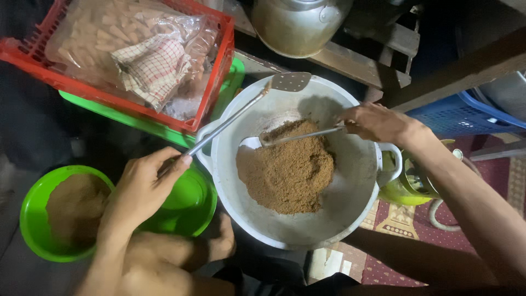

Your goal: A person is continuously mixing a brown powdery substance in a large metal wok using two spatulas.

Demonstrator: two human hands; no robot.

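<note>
A heap of brown powder (287, 171) sits in the white basin (350, 219); the right hand (378, 123) grips a spoon (290, 137) dug into it, and the left hand (143, 186) clasps a slotted spatula (246, 107) across the basin's rim. A careless scoop could flick powder over that rim onto the carpet (400, 219). The contents of the bag in the red crate (211, 82) beyond the basin are hard to make out.

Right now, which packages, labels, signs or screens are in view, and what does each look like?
Clear plastic bag: inside the red crate at top left, crumpled, holding pale finger-shaped pieces, with a red-checked cloth on it.
No labels, signs or screens can be seen.
</note>
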